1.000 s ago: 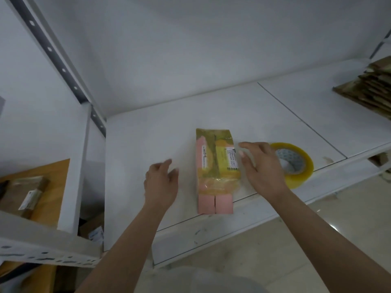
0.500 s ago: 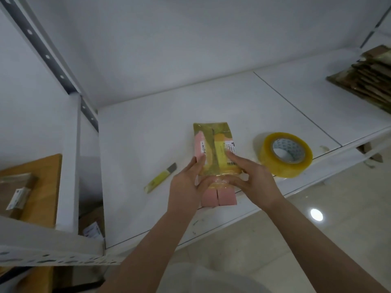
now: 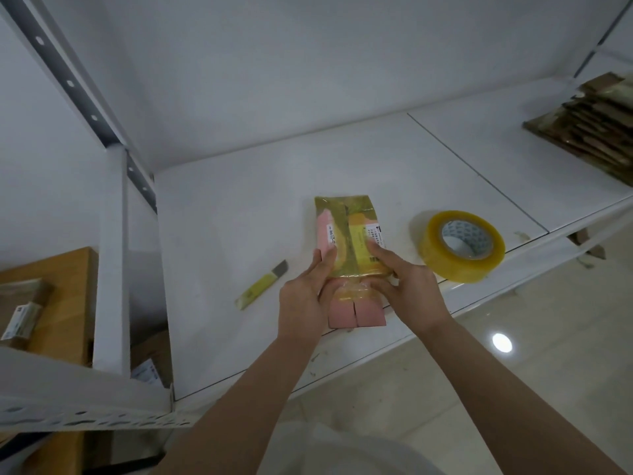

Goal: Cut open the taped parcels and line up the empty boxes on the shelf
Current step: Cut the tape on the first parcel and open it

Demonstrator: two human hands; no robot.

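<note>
I'm in a stockroom: white steel shelving [image 3: 113, 234], packing tape roll [image 3: 462, 250], flattened cartons [image 3: 592, 128] stacked far right.

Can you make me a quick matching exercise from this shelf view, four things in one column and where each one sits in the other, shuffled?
Things:
1. pink parcel
2. tape roll
3. yellow cutter
4. flattened cardboard stack

Places:
A. far right end of the shelf
B. lying left of both hands
C. held between the left hand and right hand
D. near the front edge, right of the hands

Pairs: 1-C, 2-D, 3-B, 4-A
</note>
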